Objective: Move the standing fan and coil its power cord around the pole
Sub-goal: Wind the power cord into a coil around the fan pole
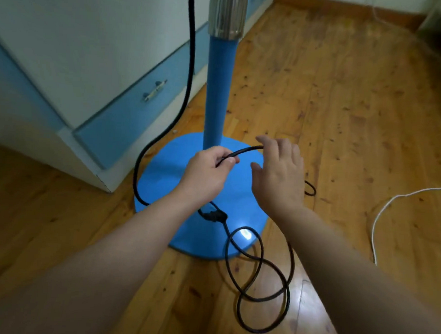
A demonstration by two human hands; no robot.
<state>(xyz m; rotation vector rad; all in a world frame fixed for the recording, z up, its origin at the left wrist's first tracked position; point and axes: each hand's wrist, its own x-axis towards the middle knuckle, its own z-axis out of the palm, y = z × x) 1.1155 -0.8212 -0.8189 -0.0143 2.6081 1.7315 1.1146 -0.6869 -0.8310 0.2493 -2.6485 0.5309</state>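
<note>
1. Along the left wall, a white cabinet with pale blue drawer fronts (pixel 131 112) stands on the floor, and a small metal bar handle (pixel 155 90) shows on one drawer.
2. Just right of the cabinet, a black power cord (pixel 192 59) hangs from above the frame. It bends outward over the floor and curves back onto the left rim of the fan's base.
3. At centre, the standing fan's blue metal pole (pixel 220 91) rises upright from a round, flat blue base (pixel 163 179). A ribbed chrome collar (pixel 227 13) caps the pole at the top edge; the fan's head is out of view.
4. The left hand (pixel 209 171) is held over the base in front of the pole. Its thumb and curled fingers pinch a stretch of the black cord.
5. From that pinch the cord arcs rightward to the forefinger of the right hand (pixel 279 174). That hand hovers palm down with fingers loosely spread and thumb apart from them; whether the forefinger bears on the cord cannot be told.
6. Below the left wrist, a dark knotted bundle of cord lies on the base. Slack from it runs off the near rim in several overlapping loops on the floor between the two forearms.
7. A small loop of the same cord shows just right of the right hand.
8. Farther right, a thin white cable (pixel 389 204) snakes across the knotty, varnished wooden plank floor (pixel 356 109), well apart from the fan.
</note>
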